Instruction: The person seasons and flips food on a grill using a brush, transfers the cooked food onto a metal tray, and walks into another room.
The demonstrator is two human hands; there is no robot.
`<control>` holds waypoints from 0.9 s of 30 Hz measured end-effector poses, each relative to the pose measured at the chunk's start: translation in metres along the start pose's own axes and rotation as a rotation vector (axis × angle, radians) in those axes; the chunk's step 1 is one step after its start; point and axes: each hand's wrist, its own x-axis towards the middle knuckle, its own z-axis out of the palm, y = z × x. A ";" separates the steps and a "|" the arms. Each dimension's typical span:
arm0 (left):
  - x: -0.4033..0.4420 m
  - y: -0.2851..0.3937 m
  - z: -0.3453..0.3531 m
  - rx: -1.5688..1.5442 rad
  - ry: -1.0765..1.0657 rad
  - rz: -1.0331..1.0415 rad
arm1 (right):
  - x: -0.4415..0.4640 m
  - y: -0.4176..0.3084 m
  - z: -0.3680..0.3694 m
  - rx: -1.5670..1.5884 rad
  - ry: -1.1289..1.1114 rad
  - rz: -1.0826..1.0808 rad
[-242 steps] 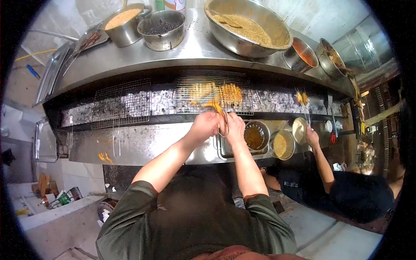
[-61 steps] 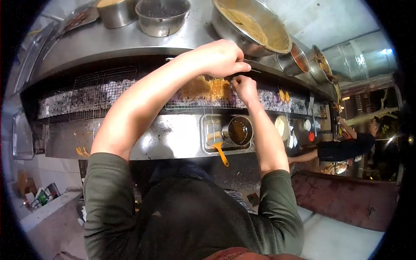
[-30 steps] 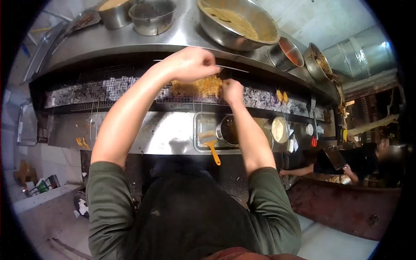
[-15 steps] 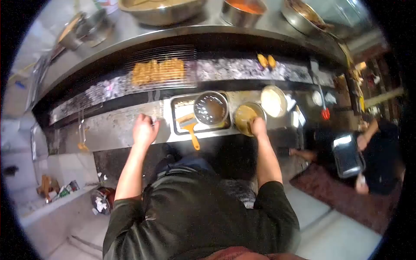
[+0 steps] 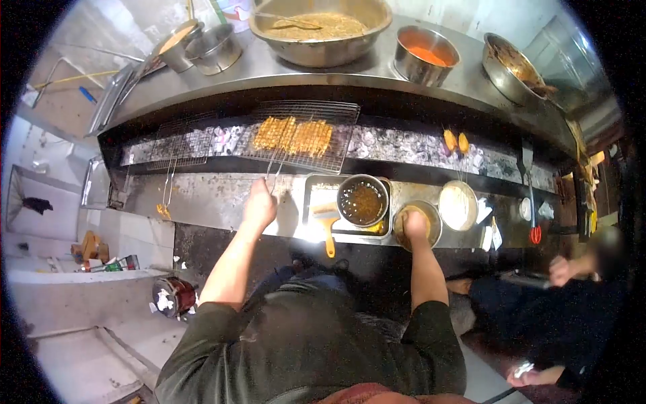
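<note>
My left hand is closed round the end of the long wire handle of a grill basket. The basket lies over the charcoal trough with browned skewered food in it. My right hand reaches down into a metal bowl of yellowish-brown contents. Its fingers look drawn together, but what they hold is hidden. Left of that bowl, a metal tray carries a pot of dark sauce and a brush with an orange handle.
Glowing charcoal runs along the trough, with two yellow pieces on it. Another wire basket sits left. A pale-filled bowl and red-handled tool stand right. Large bowls line the shelf. A co-worker is close at right.
My right hand has gone from the bowl's rim deeper into the bowl. The view has swung, so the grill appears further right. The co-worker has shifted, and their dark tray is mostly hidden.
</note>
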 end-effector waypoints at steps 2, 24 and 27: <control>-0.023 -0.012 -0.020 -0.060 0.058 0.083 | -0.013 -0.013 -0.025 -0.008 0.042 -0.039; 0.047 -0.033 0.064 -1.559 -0.358 -0.333 | -0.038 -0.029 -0.061 0.776 0.398 0.116; 0.055 -0.025 0.051 -1.328 -0.407 -0.266 | -0.023 0.019 -0.024 0.333 0.593 -0.156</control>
